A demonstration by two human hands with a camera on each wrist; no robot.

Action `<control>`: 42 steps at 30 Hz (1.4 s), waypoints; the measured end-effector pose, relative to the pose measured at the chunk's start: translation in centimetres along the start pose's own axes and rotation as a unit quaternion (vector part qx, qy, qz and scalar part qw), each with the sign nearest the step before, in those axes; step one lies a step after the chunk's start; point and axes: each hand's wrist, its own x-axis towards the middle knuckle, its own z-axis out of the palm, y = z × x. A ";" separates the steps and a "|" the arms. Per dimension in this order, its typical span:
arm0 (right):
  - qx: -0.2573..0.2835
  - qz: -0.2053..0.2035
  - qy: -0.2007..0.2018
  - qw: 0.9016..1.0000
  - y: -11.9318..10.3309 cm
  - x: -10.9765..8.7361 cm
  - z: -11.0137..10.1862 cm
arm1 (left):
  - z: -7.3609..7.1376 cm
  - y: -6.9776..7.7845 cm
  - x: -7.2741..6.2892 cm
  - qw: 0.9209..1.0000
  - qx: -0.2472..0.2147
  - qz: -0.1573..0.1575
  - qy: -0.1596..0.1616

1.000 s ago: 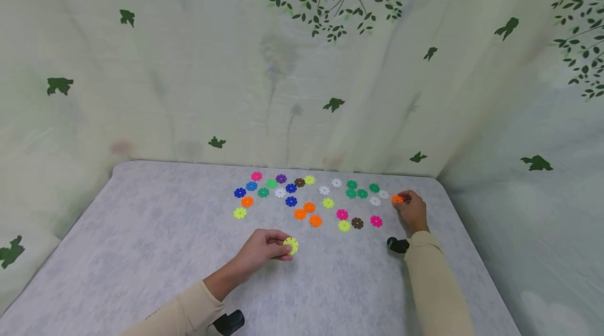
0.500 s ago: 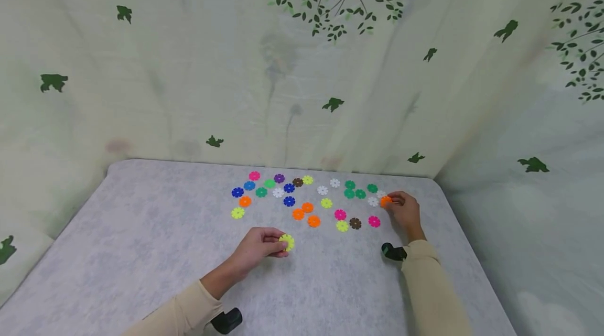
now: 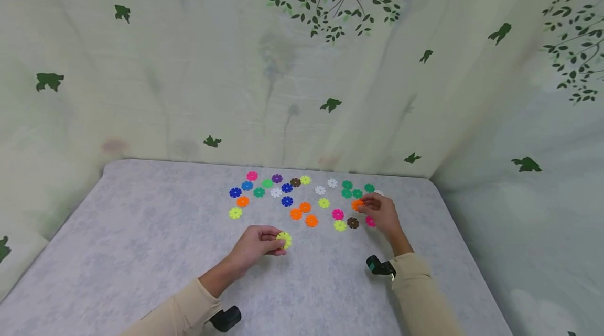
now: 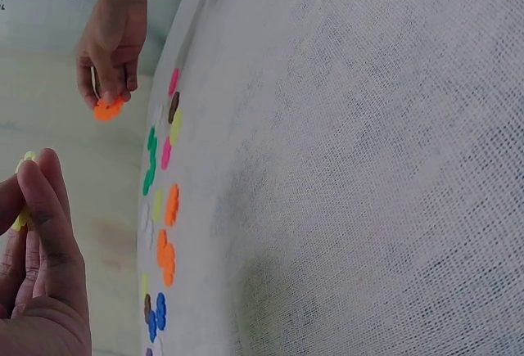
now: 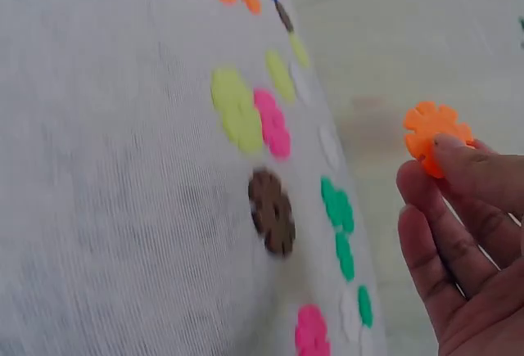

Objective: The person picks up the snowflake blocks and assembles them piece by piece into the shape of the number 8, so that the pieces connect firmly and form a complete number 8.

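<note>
Discs (image 3: 311,220) of brightly coloured plastic, notched round their rims like small flowers, lie flat across the far part of a grey cloth-covered table (image 3: 141,241). Nearer the person, the left hand (image 3: 255,246) pinches a yellow disc (image 3: 286,238) between thumb and fingertips, gap closed down to the disc's thickness; the left wrist view shows it almost edge-on and clear of the cloth. Further forward and to the right, the right hand (image 3: 384,216) grips an orange disc (image 3: 356,204) in the same manner: seen from the right wrist, the thumb lies over its face, a fingertip backs its lower rim, and the remaining fingers bend loosely. It too is held above the table, well apart from the yellow disc. About the right hand lie four green discs (image 3: 347,193) just beyond it, a pink disc (image 3: 370,221) partly hidden below it, and a brown disc (image 3: 352,223) beside a pair, one pink, one yellow. Three more orange ones form a close group between the two hands. Both sleeves (image 3: 417,283) are beige, and a black wrist camera (image 3: 226,319) sits at each cuff. Behind the table hangs a pale curtain (image 3: 212,63) printed with leafy branches and dark green leaves.
</note>
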 end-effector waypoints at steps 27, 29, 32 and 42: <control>0.054 -0.146 -0.218 0.963 -7.3 -2.9 7.2 | 0.0 -0.1 0.9 1.000 -0.019 0.014 0.010; 0.052 -0.147 -0.226 0.962 -8.5 -3.5 7.2 | -0.1 0.0 0.8 1.000 -0.019 0.018 0.009; 0.047 -0.142 -0.237 0.960 -10.1 -4.4 7.1 | 0.0 0.0 0.7 1.000 -0.017 0.019 0.014; 0.101 -0.161 -0.272 0.943 -10.9 -5.0 7.4 | 0.0 0.1 0.7 0.999 -0.026 0.016 0.028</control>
